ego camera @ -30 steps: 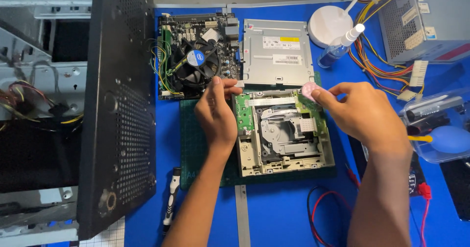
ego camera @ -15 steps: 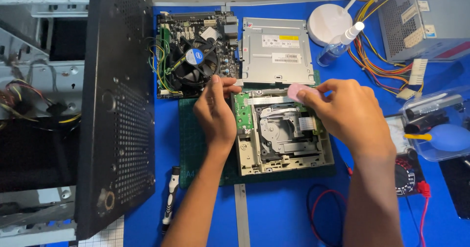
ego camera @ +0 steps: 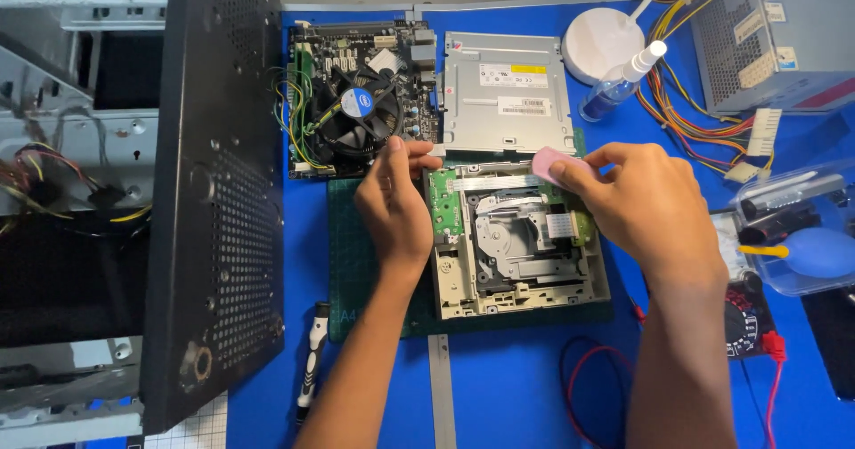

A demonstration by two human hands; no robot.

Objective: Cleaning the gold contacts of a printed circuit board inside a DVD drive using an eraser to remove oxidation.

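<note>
At the far left stands the open computer case with loose wires inside, its black perforated side panel upright beside it; a screwdriver lies near you on the blue table; farther off sits the motherboard with its round cooler fan; your left hand rests on the left edge of the opened optical drive, fingers together and pinching its far-left corner, seemingly to keep it from sliding on the green mat; the drive's metal cover lies just beyond it, set aside so the mechanism is exposed; your right hand is closed on a small pink eraser, pressed at the drive's far edge by the flat ribbon cable, likely for rubbing contacts; a spray bottle lies beyond; at the far right a clear plastic box holds a blue air blower and dark tools.
</note>
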